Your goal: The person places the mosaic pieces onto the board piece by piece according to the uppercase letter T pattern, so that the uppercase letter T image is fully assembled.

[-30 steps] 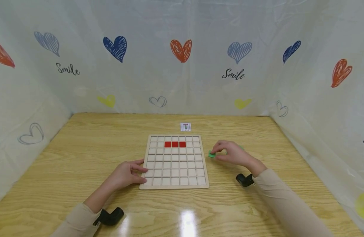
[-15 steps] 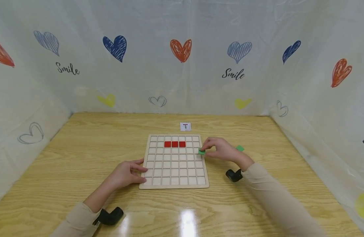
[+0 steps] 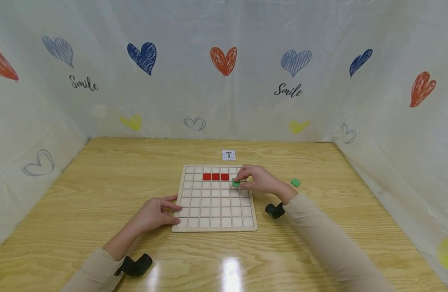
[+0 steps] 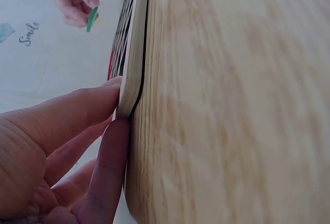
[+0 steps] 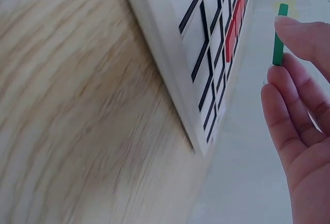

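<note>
Here: one green tile (image 3: 235, 183), square, no long axis, clamped in the grip of the right hand (image 3: 259, 179), at that hand's 9 o'clock, raised over the board (image 3: 214, 230); three red tiles (image 3: 216, 177) at its 10 o'clock; second tile (image 3: 295, 182), green, on the table (image 3: 282, 251) at 3 o'clock, nearer the right hand; left hand (image 3: 156, 214), fingers apart, touching the board's edge at 8 o'clock; sheet (image 3: 172, 93) lettered "Smile" twice; no brands legible.

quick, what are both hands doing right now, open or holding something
Left hand: open, touching the wooden grid board at its left edge.
Right hand: closed, pinching a green square tile.
</note>
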`<state>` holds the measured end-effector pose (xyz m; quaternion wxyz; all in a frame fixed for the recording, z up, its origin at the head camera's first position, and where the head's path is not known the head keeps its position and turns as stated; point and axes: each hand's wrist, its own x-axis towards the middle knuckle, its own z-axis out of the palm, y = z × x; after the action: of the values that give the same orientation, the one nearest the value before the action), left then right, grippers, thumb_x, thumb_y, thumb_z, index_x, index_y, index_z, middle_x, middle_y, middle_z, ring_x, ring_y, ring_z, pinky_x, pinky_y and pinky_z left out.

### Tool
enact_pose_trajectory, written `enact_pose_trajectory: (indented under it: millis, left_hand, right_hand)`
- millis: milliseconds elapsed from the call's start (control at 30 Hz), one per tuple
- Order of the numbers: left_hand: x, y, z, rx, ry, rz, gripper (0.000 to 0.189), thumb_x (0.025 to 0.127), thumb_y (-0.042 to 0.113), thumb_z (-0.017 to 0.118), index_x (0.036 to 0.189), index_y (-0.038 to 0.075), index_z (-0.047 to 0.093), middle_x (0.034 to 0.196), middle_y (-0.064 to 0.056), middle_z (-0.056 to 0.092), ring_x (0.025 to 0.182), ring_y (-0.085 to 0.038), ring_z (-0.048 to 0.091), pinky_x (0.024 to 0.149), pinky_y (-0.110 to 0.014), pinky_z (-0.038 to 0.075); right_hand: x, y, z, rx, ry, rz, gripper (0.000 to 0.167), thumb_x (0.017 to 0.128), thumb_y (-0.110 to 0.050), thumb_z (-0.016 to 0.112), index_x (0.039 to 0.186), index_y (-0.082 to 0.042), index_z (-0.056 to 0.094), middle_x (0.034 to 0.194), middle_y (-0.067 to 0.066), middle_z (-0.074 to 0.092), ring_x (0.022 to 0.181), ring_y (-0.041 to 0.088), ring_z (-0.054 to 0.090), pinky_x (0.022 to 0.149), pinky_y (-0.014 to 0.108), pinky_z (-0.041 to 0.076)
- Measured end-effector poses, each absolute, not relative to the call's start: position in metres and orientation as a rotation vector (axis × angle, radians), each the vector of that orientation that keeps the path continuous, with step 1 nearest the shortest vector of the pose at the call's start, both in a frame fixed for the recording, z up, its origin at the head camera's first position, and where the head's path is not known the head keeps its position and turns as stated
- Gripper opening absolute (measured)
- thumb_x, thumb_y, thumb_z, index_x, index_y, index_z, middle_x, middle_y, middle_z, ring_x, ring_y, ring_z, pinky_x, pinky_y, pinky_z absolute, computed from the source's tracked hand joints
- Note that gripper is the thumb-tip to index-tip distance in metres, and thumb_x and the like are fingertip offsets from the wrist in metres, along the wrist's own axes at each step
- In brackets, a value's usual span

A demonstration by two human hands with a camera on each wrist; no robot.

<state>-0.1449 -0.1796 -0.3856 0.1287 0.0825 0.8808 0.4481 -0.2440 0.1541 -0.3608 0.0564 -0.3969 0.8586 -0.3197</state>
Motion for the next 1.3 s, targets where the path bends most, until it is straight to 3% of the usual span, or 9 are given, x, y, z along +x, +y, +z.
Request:
enact_pose_trajectory:
  millis: [200, 500, 800, 1300]
  left_hand:
    - [-0.145, -0.180, -0.386, 0.244, 2.565, 1.298, 0.035, 0.070, 0.012, 0.082, 0.101, -0.001, 0.072, 0.139, -0.021, 0.041, 0.072, -0.010, 0.062, 0.066, -0.024, 0.048]
    - [-0.146, -0.179, -0.386, 0.256, 2.565, 1.306, 0.034, 0.070, 0.010, 0.081, 0.101, -0.001, 0.071, 0.139, -0.021, 0.041, 0.071, -0.010, 0.062, 0.064, -0.024, 0.048]
    - [-0.145, -0.178, -0.383, 0.233, 2.573, 1.277, 0.035, 0.070, 0.012, 0.082, 0.102, 0.000, 0.072, 0.139, -0.020, 0.041, 0.076, -0.010, 0.063, 0.067, -0.025, 0.048]
    - [-0.147, -0.179, -0.386, 0.203, 2.571, 1.274, 0.035, 0.070, 0.012, 0.082, 0.102, 0.001, 0.072, 0.140, -0.019, 0.041, 0.072, -0.011, 0.063, 0.066, -0.024, 0.048]
  right_hand:
    - [-0.249, 0.141, -0.363, -1.283, 2.567, -1.034, 0.014, 0.082, -0.001, 0.069, 0.095, -0.003, 0.072, 0.097, 0.001, 0.061, 0.092, 0.019, 0.058, 0.081, 0.036, 0.048]
    - [-0.257, 0.122, -0.367, -1.191, 2.563, -1.006, 0.016, 0.082, -0.002, 0.069, 0.098, -0.004, 0.073, 0.098, 0.001, 0.062, 0.090, 0.019, 0.056, 0.079, 0.030, 0.047]
    - [-0.263, 0.101, -0.368, -1.255, 2.525, -0.983, 0.018, 0.079, -0.001, 0.071, 0.097, -0.002, 0.073, 0.092, 0.002, 0.062, 0.077, 0.013, 0.054, 0.072, 0.025, 0.047]
    - [-0.269, 0.086, -0.372, -1.182, 2.528, -0.787, 0.018, 0.081, -0.001, 0.070, 0.099, -0.002, 0.072, 0.094, 0.003, 0.061, 0.086, 0.013, 0.056, 0.075, 0.020, 0.045]
